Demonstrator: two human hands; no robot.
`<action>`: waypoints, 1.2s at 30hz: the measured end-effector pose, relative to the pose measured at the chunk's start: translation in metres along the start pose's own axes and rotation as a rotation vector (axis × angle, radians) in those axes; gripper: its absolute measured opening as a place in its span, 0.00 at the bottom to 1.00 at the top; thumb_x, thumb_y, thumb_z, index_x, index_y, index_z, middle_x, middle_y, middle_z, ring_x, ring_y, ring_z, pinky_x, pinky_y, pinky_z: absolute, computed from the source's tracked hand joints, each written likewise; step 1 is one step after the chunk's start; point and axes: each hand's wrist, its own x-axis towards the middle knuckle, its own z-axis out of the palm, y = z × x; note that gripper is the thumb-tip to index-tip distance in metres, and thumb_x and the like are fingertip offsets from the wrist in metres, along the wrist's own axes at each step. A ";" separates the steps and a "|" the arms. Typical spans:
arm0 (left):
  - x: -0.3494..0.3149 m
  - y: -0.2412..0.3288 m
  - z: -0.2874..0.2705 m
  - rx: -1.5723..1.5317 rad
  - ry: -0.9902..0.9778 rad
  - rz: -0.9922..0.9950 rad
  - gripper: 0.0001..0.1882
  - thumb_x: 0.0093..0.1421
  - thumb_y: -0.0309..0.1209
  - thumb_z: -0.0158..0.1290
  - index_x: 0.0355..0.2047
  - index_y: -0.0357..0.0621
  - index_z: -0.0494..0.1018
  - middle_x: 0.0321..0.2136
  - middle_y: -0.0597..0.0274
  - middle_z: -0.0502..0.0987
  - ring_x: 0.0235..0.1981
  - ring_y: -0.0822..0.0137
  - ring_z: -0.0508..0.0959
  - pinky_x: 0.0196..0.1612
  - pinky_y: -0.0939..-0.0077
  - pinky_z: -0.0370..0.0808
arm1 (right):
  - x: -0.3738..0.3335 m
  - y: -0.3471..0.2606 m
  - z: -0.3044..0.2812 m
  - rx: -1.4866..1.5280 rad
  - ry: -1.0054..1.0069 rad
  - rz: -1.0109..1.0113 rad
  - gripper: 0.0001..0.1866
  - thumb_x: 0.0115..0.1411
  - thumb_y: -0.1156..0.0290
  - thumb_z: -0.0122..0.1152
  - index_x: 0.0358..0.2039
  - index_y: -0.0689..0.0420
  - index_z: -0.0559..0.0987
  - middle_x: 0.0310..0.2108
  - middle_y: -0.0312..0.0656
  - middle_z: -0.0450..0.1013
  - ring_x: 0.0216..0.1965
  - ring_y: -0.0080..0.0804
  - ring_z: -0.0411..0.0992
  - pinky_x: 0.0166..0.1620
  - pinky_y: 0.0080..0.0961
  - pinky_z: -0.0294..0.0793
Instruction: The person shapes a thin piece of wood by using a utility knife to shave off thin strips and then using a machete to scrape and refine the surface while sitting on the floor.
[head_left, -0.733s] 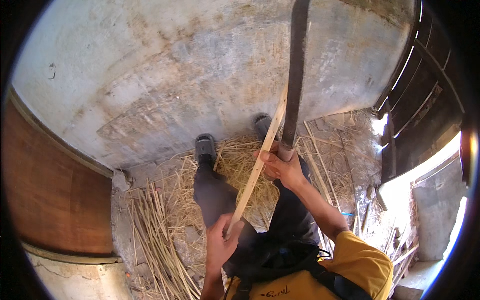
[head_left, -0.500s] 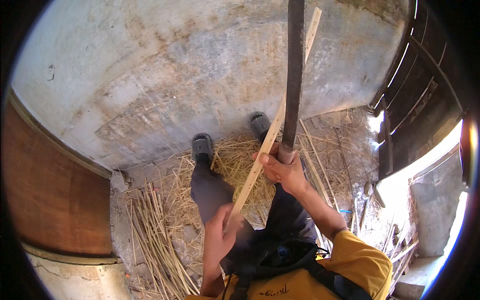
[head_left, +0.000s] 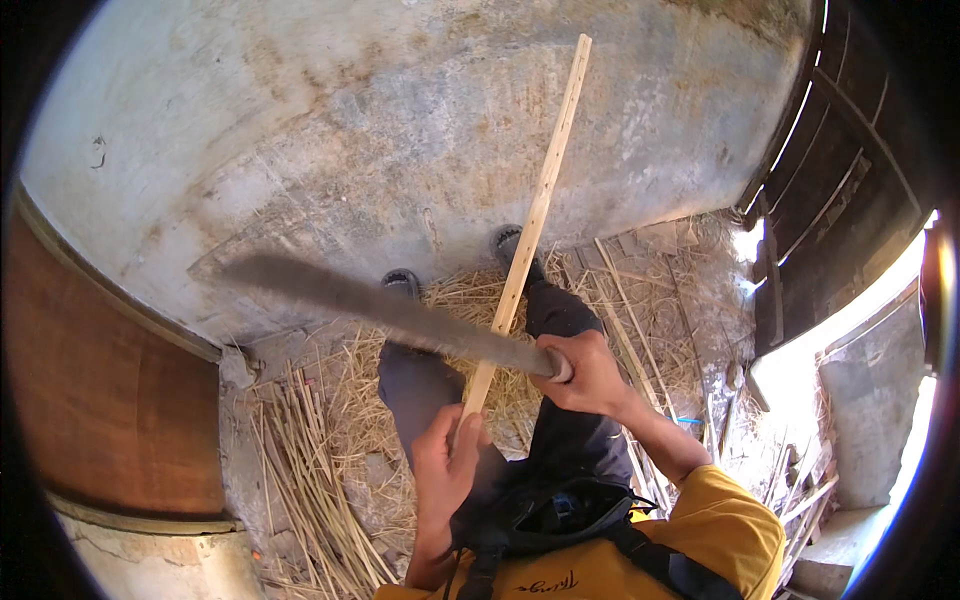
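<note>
My left hand [head_left: 447, 462] is closed around the lower end of a long, pale wooden strip [head_left: 545, 190] with small dark marks along it. The strip slants up and away, its far end in front of the wall. In my right hand [head_left: 588, 372] is the handle of a machete [head_left: 370, 305], fingers wrapped round it. Its long dark blade points left and crosses over the strip a little above my left hand; the far part is blurred by motion. Whether the blade touches the strip, I cannot tell.
Straw-like shavings [head_left: 470, 290] cover the floor around my feet. A bundle of thin sticks [head_left: 310, 490] lies at the left, and several loose strips [head_left: 635, 350] at the right. Ahead rises a stained wall [head_left: 330, 150]; a brown wooden panel [head_left: 110, 380] stands at the left.
The machete has swung from upright down to the left, across the strip. My right hand's fingers have left the strip. The strip's far end has shifted left.
</note>
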 end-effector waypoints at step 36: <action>-0.017 0.001 -0.001 -0.162 -0.021 -0.214 0.11 0.76 0.33 0.47 0.39 0.39 0.75 0.22 0.76 0.67 0.21 0.87 0.60 0.23 0.85 0.54 | 0.012 0.027 0.002 -0.296 0.042 -0.034 0.15 0.41 0.69 0.70 0.33 0.54 0.83 0.22 0.49 0.76 0.28 0.54 0.78 0.32 0.45 0.78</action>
